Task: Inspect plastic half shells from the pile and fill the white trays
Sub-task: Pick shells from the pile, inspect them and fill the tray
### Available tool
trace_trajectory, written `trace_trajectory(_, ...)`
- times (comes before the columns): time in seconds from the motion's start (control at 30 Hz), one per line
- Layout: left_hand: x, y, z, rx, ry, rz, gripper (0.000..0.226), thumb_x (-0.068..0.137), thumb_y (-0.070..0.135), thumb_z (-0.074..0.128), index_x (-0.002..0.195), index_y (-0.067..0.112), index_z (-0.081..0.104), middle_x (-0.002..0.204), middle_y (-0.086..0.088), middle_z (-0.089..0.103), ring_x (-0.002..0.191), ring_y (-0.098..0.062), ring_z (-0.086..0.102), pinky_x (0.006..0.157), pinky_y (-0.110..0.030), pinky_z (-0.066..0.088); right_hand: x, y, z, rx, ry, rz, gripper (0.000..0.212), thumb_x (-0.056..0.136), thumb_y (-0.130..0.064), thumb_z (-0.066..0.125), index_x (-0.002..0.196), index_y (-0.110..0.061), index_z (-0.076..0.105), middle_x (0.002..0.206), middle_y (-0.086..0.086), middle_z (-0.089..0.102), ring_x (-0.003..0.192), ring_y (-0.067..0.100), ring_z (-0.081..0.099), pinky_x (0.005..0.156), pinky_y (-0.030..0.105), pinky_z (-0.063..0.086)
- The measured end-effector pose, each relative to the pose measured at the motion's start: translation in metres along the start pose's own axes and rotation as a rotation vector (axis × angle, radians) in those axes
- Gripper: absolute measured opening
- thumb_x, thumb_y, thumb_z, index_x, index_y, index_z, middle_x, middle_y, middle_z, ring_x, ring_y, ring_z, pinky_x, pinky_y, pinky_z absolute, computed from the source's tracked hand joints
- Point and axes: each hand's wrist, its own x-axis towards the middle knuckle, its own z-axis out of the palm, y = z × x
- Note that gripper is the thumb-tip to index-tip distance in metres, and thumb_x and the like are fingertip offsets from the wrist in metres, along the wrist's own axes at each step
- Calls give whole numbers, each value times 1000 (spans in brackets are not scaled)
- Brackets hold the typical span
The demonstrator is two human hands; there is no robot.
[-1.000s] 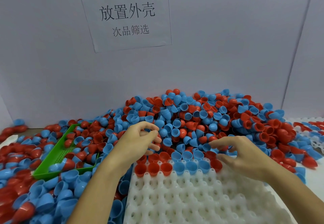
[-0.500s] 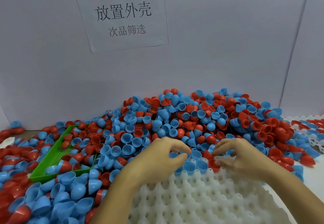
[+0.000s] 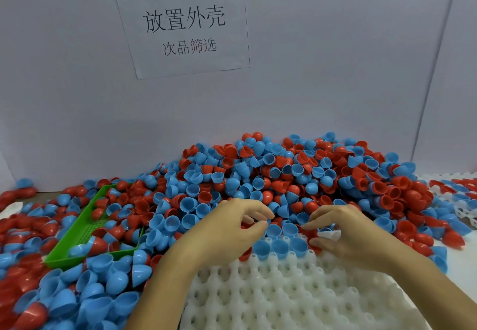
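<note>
A big pile of red and blue half shells (image 3: 284,175) lies against the back wall. In front of me sits a white tray (image 3: 284,291) with a few blue shells (image 3: 280,247) seated in its far rows. My left hand (image 3: 224,229) hovers over the tray's far left corner with curled fingers; red shows under them, but I cannot tell whether it is held. My right hand (image 3: 346,234) is at the far row's right end, thumb and forefinger pinching a red half shell (image 3: 312,235).
A green tray (image 3: 85,231) half buried in shells lies on the left. More white trays (image 3: 462,208) with shells stand at the far right. Loose shells cover the table to the left. A paper sign (image 3: 185,25) hangs on the wall.
My left hand came down from the pile to the tray's far left corner. My right hand closed thumb and forefinger on the red shell at the row's right end.
</note>
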Motion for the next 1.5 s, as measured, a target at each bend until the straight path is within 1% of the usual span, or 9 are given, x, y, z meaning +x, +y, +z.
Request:
trace_trajectory(0.37,-2,-1,-7,-18,24,11,25,103,33,50,121,45,61,121,23,63,112,10,55,87,-11,44,0,0,6,50,6,58,49,86,-32,75,131,-41,59,111,-32,58,101,-10,55,83,11,46)
trace_trajectory(0.57,-3,5,-6,-33,60,25,25,103,31,50,123,43,61,117,22,64,106,13,56,79,-6,45,-3,-11,-4,247,191,72,45,81,-8,79,105,-44,64,104,-17,67,92,-3,66,83,20,57)
trace_trajectory(0.7,-1,17,2,-171,87,43,26,99,41,57,124,41,60,118,19,65,104,6,62,88,-14,52,3,-46,-27,434,269,21,39,80,-3,79,103,-32,67,101,-5,68,80,9,72,72,21,60)
trace_trajectory(0.8,0,26,10,-419,75,59,33,88,43,73,116,48,55,110,24,70,98,5,68,79,-12,54,10,-80,-36,542,265,-37,35,79,-5,81,104,-28,69,97,-5,71,79,10,74,70,22,60)
trace_trajectory(0.93,1,27,5,-637,191,61,32,85,19,78,112,29,63,96,12,77,87,-9,75,74,-16,57,11,-100,-37,724,274,-14,34,83,-8,78,112,-24,70,97,-4,76,85,9,75,75,21,60)
trace_trajectory(1.07,-1,21,-3,-655,271,53,16,92,10,70,107,15,72,93,0,79,82,-17,77,73,-22,60,6,-103,-28,974,269,35,37,78,-40,73,112,-28,74,108,-9,76,104,11,71,92,32,55)
trace_trajectory(1.2,0,18,-7,-613,269,55,13,95,12,66,103,14,76,93,0,79,81,-18,76,77,-29,62,4,-106,-21,1055,340,62,13,80,-30,74,92,-29,80,97,-2,78,95,13,73,84,25,60)
trace_trajectory(1.33,-1,16,-7,-632,267,52,12,96,12,65,100,14,76,90,0,78,80,-18,76,75,-27,62,2,-106,-21,1155,389,82,38,57,-47,78,88,-26,80,96,5,78,94,18,74,81,24,59)
trace_trajectory(1.5,-1,16,-8,-640,253,49,12,96,14,65,100,13,76,91,0,78,81,-18,76,74,-24,61,2,-106,-18,1190,428,90,40,54,-49,78,87,-25,80,95,5,78,93,19,74,81,24,60)
